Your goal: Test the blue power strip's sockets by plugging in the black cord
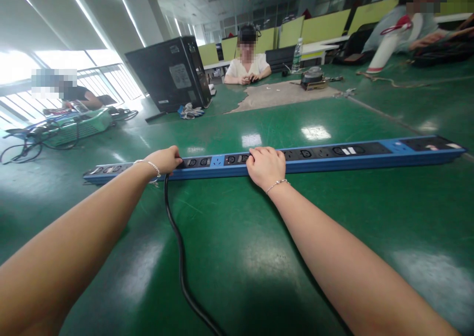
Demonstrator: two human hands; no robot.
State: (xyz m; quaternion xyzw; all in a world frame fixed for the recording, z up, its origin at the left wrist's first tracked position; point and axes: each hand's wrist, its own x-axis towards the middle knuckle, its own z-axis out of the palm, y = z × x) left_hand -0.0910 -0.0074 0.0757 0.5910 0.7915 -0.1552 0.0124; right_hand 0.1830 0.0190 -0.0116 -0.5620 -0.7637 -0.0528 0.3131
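Note:
A long blue power strip (333,165) with black sockets lies across the green table. My left hand (165,160) is closed at its left part, around the end of a black cable (180,242); the plug itself is mostly hidden by my fingers. From there the cable runs down toward the bottom edge of the view. My right hand (267,167) grips the strip near its middle, fingers bent over the top face and thumb at the near side.
A black computer case (174,74) stands at the back left, with gloves (190,111) beside it. Further left is a green basket (87,126) with cables. A bottle (297,56) and a person (247,62) are across the table; other people sit at both sides.

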